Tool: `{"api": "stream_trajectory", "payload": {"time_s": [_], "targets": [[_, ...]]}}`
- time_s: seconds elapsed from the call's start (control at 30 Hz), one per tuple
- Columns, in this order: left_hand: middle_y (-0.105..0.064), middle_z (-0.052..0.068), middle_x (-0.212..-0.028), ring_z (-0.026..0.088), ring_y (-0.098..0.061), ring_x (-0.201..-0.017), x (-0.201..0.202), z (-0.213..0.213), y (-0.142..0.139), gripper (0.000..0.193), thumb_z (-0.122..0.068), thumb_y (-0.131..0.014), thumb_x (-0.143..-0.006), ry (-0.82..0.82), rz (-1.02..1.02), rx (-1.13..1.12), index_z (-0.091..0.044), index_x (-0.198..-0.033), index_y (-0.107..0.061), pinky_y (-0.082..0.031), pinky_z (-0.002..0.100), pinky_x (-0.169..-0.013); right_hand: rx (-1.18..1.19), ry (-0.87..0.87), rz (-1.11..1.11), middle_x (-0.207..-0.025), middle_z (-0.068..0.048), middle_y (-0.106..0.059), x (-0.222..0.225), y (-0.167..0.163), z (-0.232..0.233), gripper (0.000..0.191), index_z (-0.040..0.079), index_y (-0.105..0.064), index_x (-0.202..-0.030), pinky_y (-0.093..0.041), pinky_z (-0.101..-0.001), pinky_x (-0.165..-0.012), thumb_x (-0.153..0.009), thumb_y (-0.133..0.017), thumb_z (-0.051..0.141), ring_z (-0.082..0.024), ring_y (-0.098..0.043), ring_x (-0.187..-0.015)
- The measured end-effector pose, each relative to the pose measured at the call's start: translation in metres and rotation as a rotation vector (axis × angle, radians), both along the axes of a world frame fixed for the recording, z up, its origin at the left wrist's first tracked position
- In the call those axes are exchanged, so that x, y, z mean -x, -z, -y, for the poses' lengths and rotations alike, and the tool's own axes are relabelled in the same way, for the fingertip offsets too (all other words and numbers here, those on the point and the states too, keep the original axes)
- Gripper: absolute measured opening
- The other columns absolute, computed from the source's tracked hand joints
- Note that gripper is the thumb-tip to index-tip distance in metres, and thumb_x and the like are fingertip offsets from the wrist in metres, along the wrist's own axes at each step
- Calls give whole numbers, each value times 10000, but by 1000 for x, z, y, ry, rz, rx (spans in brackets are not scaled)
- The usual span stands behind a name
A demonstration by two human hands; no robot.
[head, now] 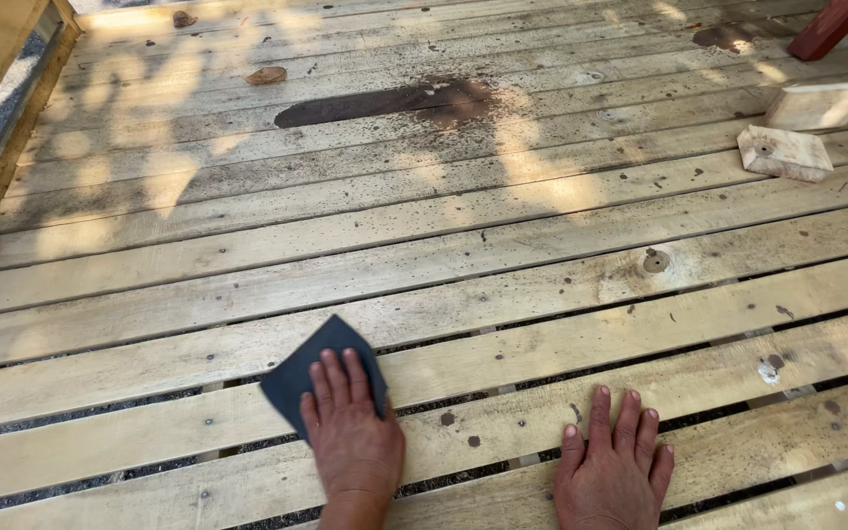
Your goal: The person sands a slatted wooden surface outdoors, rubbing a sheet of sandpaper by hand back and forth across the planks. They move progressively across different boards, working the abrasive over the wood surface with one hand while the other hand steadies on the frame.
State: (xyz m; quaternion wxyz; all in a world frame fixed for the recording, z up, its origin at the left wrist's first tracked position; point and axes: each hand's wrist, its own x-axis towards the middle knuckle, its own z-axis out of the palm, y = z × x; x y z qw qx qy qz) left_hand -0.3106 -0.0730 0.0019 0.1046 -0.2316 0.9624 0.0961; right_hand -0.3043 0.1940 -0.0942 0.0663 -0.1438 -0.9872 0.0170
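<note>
Two bare hands are showing at the bottom of the frame: the left hand [350, 432] and right hand [612, 471] are wearing no gloves, rings or sleeves, with short, unpainted nails showing

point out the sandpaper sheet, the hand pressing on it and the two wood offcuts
dark sandpaper sheet [298, 378], head view, bare upper part above the fingers
left hand [350, 437], head view, back of the hand
upper wood offcut [819, 104], head view, top face
lower wood offcut [785, 152], head view, top face
</note>
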Motion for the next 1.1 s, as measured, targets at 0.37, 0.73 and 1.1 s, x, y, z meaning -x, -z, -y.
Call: {"api": "stream_trajectory", "payload": {"time_s": [0.37, 0.73, 1.1], "targets": [[-62, 114, -1736, 254, -18, -1547, -34, -26, 14, 826, -264, -496, -925, 121, -215, -47, -105, -1640, -113, -11, 456, -1219, -56, -292, -117, -1685, -146, -74, 3, -17, 1, 731, 209, -139, -1624, 7, -548, -1196, -980, -221, 544, -369, -34, -1535], [-12, 130, -1733, 273, 35, -1604, -47, -141, 5, 820, -195, -453, -906, 414, -32, -326, -74, -1635, -99, 47, 488, -1268, -54, -687, -103, -1692, -43, -150, 49, -17, -67, 664, 242, -174, -1629, -101, -415, -1212, -1015, -224, 490, -245, -152, -1533], [70, 195, -1712, 321, 110, -1575, -27, -152, 15, 911, -195, -468, -857, 205, -61, -189, 1, -1605, 13, 79, 468, -1216, 478, -591, -136, -1576, -72, -476, 51, -22, -78, 579, 151, -458, -1536, -182, -427, -1262, -1074, -252, 434, -289, -323, -1524]]}}
